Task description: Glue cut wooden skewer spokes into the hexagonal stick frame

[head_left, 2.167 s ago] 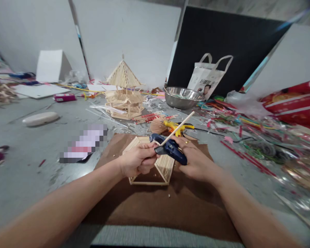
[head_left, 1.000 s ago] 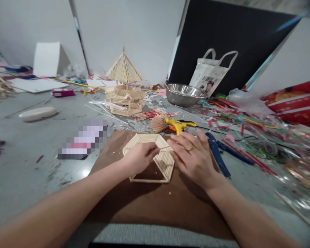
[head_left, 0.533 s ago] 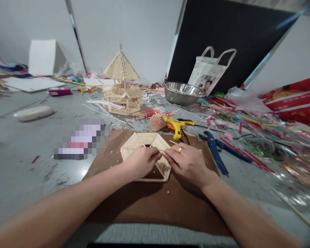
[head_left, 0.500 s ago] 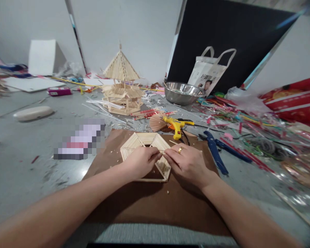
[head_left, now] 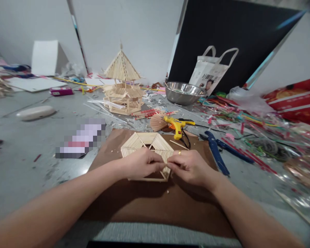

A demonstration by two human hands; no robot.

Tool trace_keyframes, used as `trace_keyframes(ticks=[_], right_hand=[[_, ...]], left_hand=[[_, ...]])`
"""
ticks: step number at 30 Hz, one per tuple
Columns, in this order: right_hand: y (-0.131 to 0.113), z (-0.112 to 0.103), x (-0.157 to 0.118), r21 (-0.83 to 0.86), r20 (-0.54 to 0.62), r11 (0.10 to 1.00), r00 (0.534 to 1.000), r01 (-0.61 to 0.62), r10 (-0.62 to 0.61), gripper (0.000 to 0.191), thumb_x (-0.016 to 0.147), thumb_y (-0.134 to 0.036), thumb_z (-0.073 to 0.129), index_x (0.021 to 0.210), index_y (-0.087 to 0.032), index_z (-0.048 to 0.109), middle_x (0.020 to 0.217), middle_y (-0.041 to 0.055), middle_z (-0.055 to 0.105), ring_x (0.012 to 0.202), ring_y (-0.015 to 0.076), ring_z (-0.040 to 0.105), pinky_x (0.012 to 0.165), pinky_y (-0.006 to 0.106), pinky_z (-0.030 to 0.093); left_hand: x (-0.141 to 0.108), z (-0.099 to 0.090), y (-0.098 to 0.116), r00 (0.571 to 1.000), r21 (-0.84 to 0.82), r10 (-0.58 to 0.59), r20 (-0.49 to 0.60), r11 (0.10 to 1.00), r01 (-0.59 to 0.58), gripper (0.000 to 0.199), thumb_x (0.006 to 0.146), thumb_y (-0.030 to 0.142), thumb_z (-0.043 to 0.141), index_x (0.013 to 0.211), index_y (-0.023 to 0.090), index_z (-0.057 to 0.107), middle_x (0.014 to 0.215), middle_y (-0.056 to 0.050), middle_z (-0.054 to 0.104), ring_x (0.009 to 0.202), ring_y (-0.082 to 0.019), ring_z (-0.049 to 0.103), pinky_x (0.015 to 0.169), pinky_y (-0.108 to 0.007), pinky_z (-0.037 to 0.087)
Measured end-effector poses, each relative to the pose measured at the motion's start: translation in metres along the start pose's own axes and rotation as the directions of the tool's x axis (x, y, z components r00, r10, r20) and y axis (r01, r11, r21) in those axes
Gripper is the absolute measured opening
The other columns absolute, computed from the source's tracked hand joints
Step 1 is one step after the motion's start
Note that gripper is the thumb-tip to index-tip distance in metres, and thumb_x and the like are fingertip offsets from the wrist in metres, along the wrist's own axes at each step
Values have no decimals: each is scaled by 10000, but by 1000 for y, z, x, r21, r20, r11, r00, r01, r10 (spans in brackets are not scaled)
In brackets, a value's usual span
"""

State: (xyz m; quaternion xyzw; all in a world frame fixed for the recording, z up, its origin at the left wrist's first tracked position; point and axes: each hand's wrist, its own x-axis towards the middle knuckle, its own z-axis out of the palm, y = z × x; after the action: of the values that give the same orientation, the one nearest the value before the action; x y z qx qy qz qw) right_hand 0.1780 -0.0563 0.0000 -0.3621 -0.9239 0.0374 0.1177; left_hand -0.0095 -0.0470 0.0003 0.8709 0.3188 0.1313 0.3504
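A flat six-sided frame of pale wooden sticks [head_left: 136, 142] lies on a brown sheet [head_left: 150, 206]. Over its middle is my left hand [head_left: 144, 163], with thumb and fingers pinched together. My right hand [head_left: 189, 166], wearing a ring, is also pinched, at the frame's right edge. The fingertips of both hands nearly meet there. Whatever they pinch is too small and hidden to make out. One loose stick [head_left: 179, 144] rests on the sheet just behind my right hand.
Behind the sheet are a yellow glue gun [head_left: 177, 128], a stick pagoda model [head_left: 122, 82] and a metal bowl [head_left: 184, 93]. Blue pliers [head_left: 217, 153] lie to the right, near a heap of coloured scraps. A blurred-out flat object [head_left: 81, 139] lies to the left.
Both hands have moved slightly toward me and to the right over the frame. More of the frame's centre and the loose stick now show.
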Motion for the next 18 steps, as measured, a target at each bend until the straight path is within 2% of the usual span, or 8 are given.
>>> trace_keyframes(ticks=[2, 3, 7, 10, 12, 14, 16, 18], right_hand=[[9, 1, -2, 34, 85, 999, 996, -23, 20, 266, 801, -283, 364, 720, -175, 593, 687, 21, 605, 620, 96, 514, 567, 209, 330], [14, 1, -3, 26, 112, 998, 992, -53, 50, 274, 802, -283, 361, 711, -177, 597, 693, 22, 609, 621, 97, 518, 569, 211, 336], [32, -5, -9, 7, 115, 975, 969, -222, 219, 274, 800, -324, 356, 790, -201, 601, 765, 27, 624, 671, 119, 540, 594, 229, 366], [42, -12, -13, 0, 130, 946, 938, -325, 322, 238, 777, -355, 390, 810, -225, 586, 738, 18, 623, 638, 129, 543, 561, 239, 379], [46, -14, -14, -31, 131, 932, 923, -362, 362, 212, 753, -361, 427, 768, -219, 583, 687, 20, 612, 600, 134, 538, 542, 250, 387], [45, -12, -12, -46, 67, 947, 945, -318, 321, 186, 732, -346, 464, 706, -205, 583, 740, 37, 606, 666, 154, 543, 608, 285, 405], [38, -7, -9, -10, -96, 970, 966, -244, 242, 164, 731, -313, 478, 693, -193, 583, 856, 55, 583, 804, 171, 524, 728, 323, 391], [25, -1, -4, 93, -275, 974, 935, -204, 222, 161, 758, -284, 453, 765, -183, 579, 884, 58, 559, 851, 152, 501, 769, 309, 382]], left_hand=[[-2, -4, 2, 997, -64, 20, 73, 998, -16, 274, 773, 306, 367, 694, 146, 576, 588, 24, 525, 554, -77, 444, 513, -167, 308], [-3, -6, 3, 998, -82, 7, 67, 997, -2, 270, 774, 304, 366, 701, 146, 574, 602, 22, 530, 567, -79, 447, 523, -169, 315], [-4, -12, -2, 991, -189, -118, -58, 976, 105, 234, 782, 310, 350, 819, 154, 521, 666, 13, 531, 575, -79, 441, 533, -183, 335], [-4, -14, -7, 978, -352, -200, 60, 912, 209, 222, 780, 312, 350, 908, 164, 455, 644, 18, 539, 515, -73, 442, 486, -183, 339], [-4, -13, -10, 967, -388, -219, 127, 887, 252, 196, 758, 310, 392, 862, 161, 466, 669, 3, 577, 550, -81, 474, 498, -186, 350], [-3, -10, -13, 970, -363, -219, 106, 900, 242, 171, 733, 307, 438, 791, 156, 495, 714, -11, 611, 609, -87, 499, 543, -190, 359], [-1, -6, -17, 975, -321, -210, 70, 921, 221, 168, 714, 310, 465, 745, 153, 518, 708, -11, 625, 611, -87, 506, 569, -194, 359], [2, -3, -19, 975, -286, -218, 39, 933, 220, 182, 701, 321, 478, 719, 150, 535, 668, -7, 626, 578, -85, 499, 557, -192, 354]])
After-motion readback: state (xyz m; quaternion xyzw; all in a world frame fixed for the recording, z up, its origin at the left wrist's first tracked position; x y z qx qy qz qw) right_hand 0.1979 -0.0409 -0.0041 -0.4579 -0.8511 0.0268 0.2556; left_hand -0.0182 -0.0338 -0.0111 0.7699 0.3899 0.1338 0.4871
